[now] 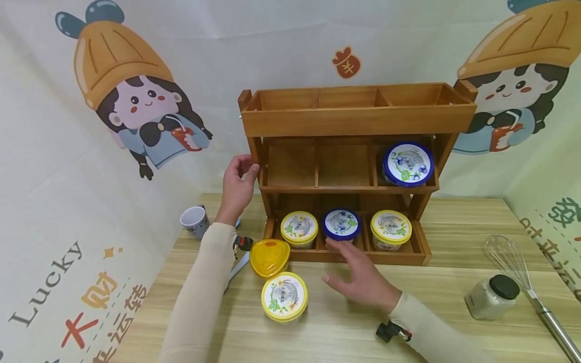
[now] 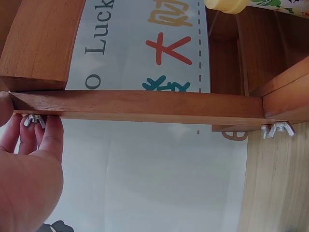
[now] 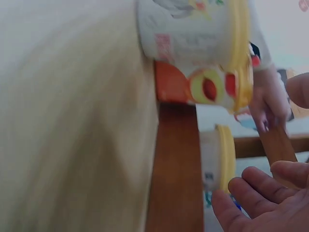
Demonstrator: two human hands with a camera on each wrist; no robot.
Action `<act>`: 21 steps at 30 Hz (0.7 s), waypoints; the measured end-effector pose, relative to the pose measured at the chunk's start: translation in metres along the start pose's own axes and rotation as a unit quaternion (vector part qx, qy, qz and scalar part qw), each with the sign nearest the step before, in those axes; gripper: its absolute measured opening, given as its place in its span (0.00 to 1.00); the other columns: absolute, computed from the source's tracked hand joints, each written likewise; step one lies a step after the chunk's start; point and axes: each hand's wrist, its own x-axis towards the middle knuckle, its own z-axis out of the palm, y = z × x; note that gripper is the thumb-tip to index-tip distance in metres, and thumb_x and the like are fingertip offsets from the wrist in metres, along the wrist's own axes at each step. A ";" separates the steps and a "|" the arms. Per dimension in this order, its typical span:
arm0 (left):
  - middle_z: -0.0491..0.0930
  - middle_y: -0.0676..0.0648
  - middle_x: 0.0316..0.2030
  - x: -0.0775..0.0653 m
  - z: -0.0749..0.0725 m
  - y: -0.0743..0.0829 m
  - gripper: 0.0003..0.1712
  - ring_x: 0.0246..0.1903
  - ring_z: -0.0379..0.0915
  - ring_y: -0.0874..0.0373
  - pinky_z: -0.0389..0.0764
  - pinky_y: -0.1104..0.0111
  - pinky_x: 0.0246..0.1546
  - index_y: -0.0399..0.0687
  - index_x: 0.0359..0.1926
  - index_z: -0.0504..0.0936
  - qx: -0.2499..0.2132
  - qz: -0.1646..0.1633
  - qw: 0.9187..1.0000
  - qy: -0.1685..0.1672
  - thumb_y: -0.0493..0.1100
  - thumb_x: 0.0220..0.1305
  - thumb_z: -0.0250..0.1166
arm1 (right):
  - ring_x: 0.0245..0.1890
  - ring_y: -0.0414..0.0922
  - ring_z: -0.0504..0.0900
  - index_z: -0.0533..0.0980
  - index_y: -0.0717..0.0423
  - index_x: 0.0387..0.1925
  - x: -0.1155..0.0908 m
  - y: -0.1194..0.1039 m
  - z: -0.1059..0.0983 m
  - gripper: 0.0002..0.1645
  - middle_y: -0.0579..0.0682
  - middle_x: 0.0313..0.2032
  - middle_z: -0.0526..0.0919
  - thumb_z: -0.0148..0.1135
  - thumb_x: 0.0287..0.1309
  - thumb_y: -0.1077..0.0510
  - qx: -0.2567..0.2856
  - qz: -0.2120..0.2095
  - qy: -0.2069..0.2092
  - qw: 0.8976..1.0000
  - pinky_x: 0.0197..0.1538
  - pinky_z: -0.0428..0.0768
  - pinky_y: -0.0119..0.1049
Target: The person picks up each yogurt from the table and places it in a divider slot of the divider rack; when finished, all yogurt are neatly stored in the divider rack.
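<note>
My left hand (image 1: 238, 189) holds the left upright of a wooden three-tier shelf rack (image 1: 358, 121). In the left wrist view its thumb lies on one side of the wooden bar (image 2: 159, 105), its fingers on the other by a wing nut (image 2: 35, 120). My right hand (image 1: 365, 275), fingers extended and holding nothing, hovers before the bottom tier, close to a blue-lidded tub (image 1: 342, 224). Two yellow-lidded tubs (image 1: 299, 228) flank that one. Another blue-lidded tub (image 1: 408, 164) sits tilted in the middle tier's right compartment. On the table stands a yellow-lidded tub (image 1: 284, 297).
A yellow-lidded container (image 1: 270, 257) stands against the rack's front left corner. Further left are a grey-white mug (image 1: 195, 222) and a pale blue utensil (image 1: 239, 265), partly behind my arm. At right lie a whisk (image 1: 522, 272) and a black-capped jar (image 1: 492, 296).
</note>
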 end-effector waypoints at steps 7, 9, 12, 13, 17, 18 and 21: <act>0.78 0.39 0.57 0.000 0.000 0.001 0.18 0.59 0.76 0.46 0.75 0.52 0.68 0.41 0.63 0.75 0.001 0.002 1.000 0.001 0.44 0.80 0.61 | 0.69 0.56 0.77 0.62 0.55 0.79 0.003 -0.009 0.023 0.45 0.54 0.73 0.72 0.69 0.68 0.46 0.043 -0.022 -0.060 0.997 0.67 0.81 0.53; 0.78 0.39 0.56 0.000 0.000 0.001 0.18 0.58 0.76 0.46 0.75 0.52 0.68 0.40 0.63 0.75 0.000 0.003 1.000 0.001 0.44 0.79 0.61 | 0.72 0.54 0.74 0.61 0.55 0.80 0.003 -0.012 0.027 0.48 0.54 0.75 0.71 0.70 0.68 0.45 0.062 -0.018 -0.084 0.994 0.69 0.79 0.52; 0.78 0.38 0.56 0.001 0.000 0.001 0.18 0.58 0.76 0.45 0.74 0.49 0.68 0.39 0.63 0.75 -0.004 0.004 1.000 0.002 0.43 0.79 0.61 | 0.73 0.51 0.73 0.59 0.54 0.81 0.003 -0.014 0.031 0.52 0.55 0.74 0.71 0.72 0.65 0.41 0.072 -0.014 -0.114 0.991 0.70 0.78 0.51; 0.78 0.38 0.56 0.001 0.000 0.001 0.18 0.58 0.76 0.44 0.74 0.49 0.68 0.39 0.63 0.75 -0.005 0.004 1.000 0.002 0.43 0.79 0.61 | 0.72 0.50 0.73 0.58 0.53 0.81 0.002 -0.015 0.033 0.54 0.55 0.74 0.71 0.73 0.63 0.39 0.072 -0.013 -0.122 0.990 0.71 0.78 0.50; 0.78 0.38 0.56 0.001 0.000 0.001 0.18 0.58 0.76 0.44 0.73 0.47 0.69 0.39 0.63 0.75 -0.006 0.004 1.000 0.003 0.43 0.79 0.61 | 0.72 0.48 0.73 0.55 0.52 0.82 0.001 -0.014 0.041 0.64 0.51 0.74 0.71 0.78 0.55 0.33 0.059 -0.002 -0.154 0.986 0.73 0.75 0.51; 0.78 0.38 0.56 0.001 0.000 0.001 0.18 0.58 0.76 0.44 0.73 0.47 0.69 0.39 0.63 0.75 -0.006 0.005 1.000 0.003 0.43 0.79 0.62 | 0.73 0.47 0.73 0.55 0.51 0.83 0.001 -0.015 0.043 0.67 0.50 0.74 0.70 0.79 0.53 0.33 0.054 0.002 -0.162 0.985 0.74 0.74 0.52; 0.78 0.38 0.56 0.001 0.000 0.000 0.18 0.58 0.76 0.45 0.74 0.48 0.69 0.39 0.63 0.75 -0.005 0.004 1.000 0.002 0.43 0.79 0.62 | 0.74 0.48 0.72 0.52 0.50 0.84 0.000 -0.017 0.048 0.70 0.48 0.76 0.68 0.81 0.50 0.33 0.039 0.010 -0.179 0.983 0.76 0.71 0.54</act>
